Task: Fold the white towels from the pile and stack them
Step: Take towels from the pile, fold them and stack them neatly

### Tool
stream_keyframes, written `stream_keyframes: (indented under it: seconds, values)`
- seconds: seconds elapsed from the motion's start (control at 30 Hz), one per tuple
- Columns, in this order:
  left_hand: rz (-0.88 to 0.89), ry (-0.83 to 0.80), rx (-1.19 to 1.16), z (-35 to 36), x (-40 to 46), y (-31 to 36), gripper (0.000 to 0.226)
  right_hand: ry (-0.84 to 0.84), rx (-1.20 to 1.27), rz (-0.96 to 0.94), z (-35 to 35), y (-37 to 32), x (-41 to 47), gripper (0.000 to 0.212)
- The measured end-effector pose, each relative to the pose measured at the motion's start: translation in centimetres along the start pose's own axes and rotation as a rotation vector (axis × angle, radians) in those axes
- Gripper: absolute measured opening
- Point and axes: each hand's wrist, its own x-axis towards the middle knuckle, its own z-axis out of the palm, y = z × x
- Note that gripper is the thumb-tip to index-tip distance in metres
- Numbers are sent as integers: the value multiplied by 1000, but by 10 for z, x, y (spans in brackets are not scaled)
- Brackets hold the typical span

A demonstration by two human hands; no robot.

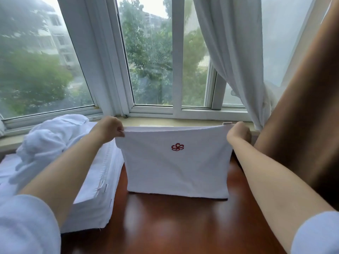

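White towel (176, 162) between both hands

The towel (176, 162) is white with a small red swirl emblem (177, 147). The stack (95, 189) and loose pile (49, 136) beside it are white too. The table (165, 222) is glossy reddish-brown. The curtain (231, 52) is white, perhaps slightly sheer.

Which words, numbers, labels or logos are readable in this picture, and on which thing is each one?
No text is readable.
Red logo on the held towel: a swirl emblem, no letters.
Small tag at the towel's top edge by the right hand: too small to read.
Tags on the stack of folded towels: too blurred to read.
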Motion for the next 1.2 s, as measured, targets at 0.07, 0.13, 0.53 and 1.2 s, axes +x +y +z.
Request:
stream_keyframes:
  seconds: [0.07, 0.13, 0.53, 1.2]
  values:
    - [85, 201, -10, -4, -6, -2, 11, 63, 90, -33, -6, -5, -2, 31]
    - [74, 417, -59, -4, -12, 0, 11, 94, 164, -48, -12, -10, -2, 29]
    - [-513, 465, -600, 29, 18, -5, 19, 54, 389, -96, 5, -39, -1, 32]
    - [-676, 217, -690, 119, -26, 7, 17, -32, 56, -150, 48, 33, -11, 30]
